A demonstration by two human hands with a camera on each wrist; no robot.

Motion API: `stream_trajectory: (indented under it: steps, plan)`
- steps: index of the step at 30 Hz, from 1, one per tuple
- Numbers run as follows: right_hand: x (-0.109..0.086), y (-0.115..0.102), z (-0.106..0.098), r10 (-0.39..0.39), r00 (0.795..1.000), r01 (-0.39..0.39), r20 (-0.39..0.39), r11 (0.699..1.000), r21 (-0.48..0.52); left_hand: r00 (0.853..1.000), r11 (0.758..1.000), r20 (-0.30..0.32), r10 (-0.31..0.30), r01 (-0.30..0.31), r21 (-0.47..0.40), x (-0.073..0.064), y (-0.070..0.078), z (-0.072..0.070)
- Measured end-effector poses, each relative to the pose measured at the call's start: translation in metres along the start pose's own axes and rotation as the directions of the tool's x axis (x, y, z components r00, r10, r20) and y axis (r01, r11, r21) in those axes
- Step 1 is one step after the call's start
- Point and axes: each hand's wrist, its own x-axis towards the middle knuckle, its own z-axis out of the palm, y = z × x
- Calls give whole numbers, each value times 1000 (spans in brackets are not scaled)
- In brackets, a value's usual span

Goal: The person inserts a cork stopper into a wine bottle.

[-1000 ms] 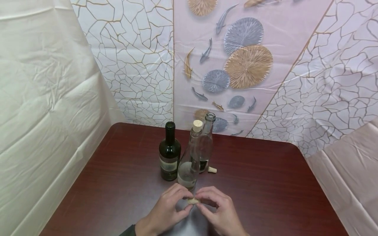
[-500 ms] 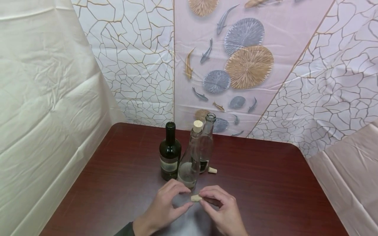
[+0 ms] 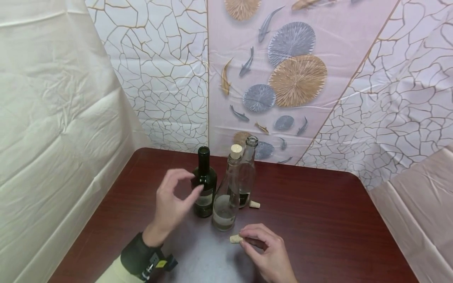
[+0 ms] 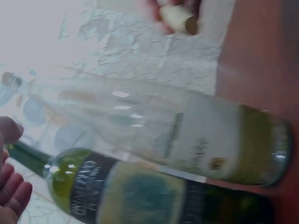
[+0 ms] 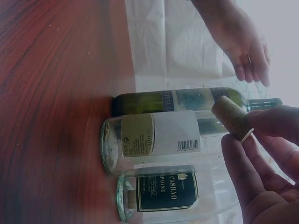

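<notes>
Between thumb and fingers, my right hand (image 3: 267, 249) pinches a tapered cork (image 3: 235, 239) just above the table; the right wrist view shows the cork (image 5: 231, 116) up close. My left hand (image 3: 173, 202) is raised beside the dark green bottle (image 3: 203, 181), thumb and fingers apart with nothing between them. In the left wrist view its fingers (image 4: 16, 193) are near that bottle's neck; touch cannot be told. A clear bottle (image 3: 224, 208) with a cork stopper (image 3: 236, 151) in its mouth stands right of the green one. Behind it is another clear bottle (image 3: 247, 173), its mouth uncovered.
A second loose cork (image 3: 255, 204) lies on the dark red table (image 3: 311, 228), right of the bottles. Patterned cloth (image 3: 170, 78) hangs behind the table, and pale cloth (image 3: 63, 137) hangs along the left side.
My left hand has left the cork and moved up and left, to beside the green bottle. The right hand keeps the cork, nearly in the same place.
</notes>
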Motion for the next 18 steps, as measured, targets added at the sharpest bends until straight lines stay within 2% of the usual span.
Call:
stream_trajectory:
  steps: [3,5,12,18]
  plan:
    - [2,-9,-1,1,1000,-1,-1,1000,-5,994,994,-3,-107,107,38,9,-14,1]
    - [1,-6,-1,5,1000,-5,1,1000,-10,988,986,12,-156,156,53,15,-19,3]
    - [-8,15,-2,1,1000,-1,0,1000,3,981,981,49,-189,186,50,28,-20,15]
    - [-9,19,-3,-8,1000,8,-13,1000,-1,972,975,92,-218,212,73,27,-30,26]
